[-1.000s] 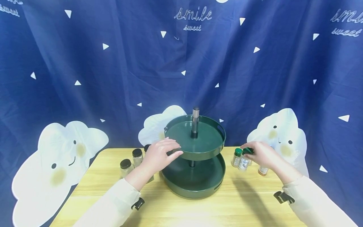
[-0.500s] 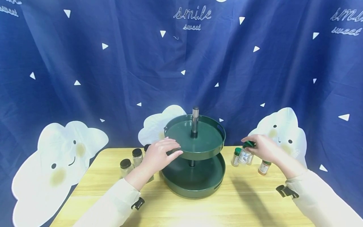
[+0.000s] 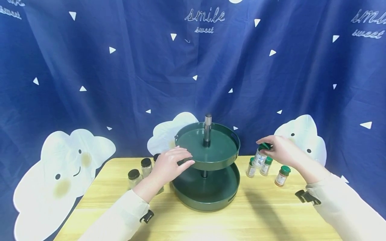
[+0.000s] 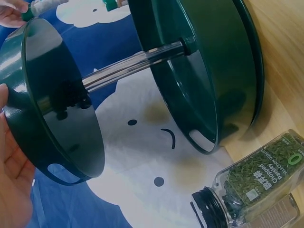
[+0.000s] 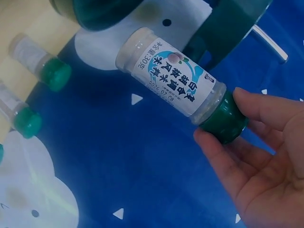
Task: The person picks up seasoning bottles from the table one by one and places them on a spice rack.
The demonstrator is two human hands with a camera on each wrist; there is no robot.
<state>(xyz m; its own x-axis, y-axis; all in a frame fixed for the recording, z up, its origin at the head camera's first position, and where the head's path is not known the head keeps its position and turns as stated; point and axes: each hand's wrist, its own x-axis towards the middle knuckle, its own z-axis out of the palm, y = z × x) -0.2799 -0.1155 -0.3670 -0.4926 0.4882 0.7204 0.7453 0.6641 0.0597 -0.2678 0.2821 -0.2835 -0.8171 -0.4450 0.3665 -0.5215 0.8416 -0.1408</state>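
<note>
My right hand (image 3: pixel 283 149) pinches a spice jar (image 3: pixel 260 158) by its green cap and holds it up beside two other green-capped jars. In the right wrist view, this clear spice jar (image 5: pixel 168 78) has a white label with Chinese characters, and thumb and fingers are on its cap. My left hand (image 3: pixel 169 164) is at the left front of a dark green two-tier round tray (image 3: pixel 208 165), its fingers extended at the upper tier's wall. The left wrist view shows only part of that left hand (image 4: pixel 14 185) beside the wall. Both tiers of the tray appear bare.
Green-capped spice jars (image 3: pixel 251 169), (image 3: pixel 265 167) stand right of the tray, with another green-capped jar (image 3: pixel 282 175) nearer. Several black-capped jars (image 3: pixel 134 177) stand on the left, among them a chopped parsley jar (image 4: pixel 261 175). A blue curtain (image 3: pixel 135 67) hangs behind the wooden table (image 3: pixel 105 187).
My right hand has lifted the spice jar off the table and up, uncovering the green-capped jars near it. The left hand and the tray stay in place.
</note>
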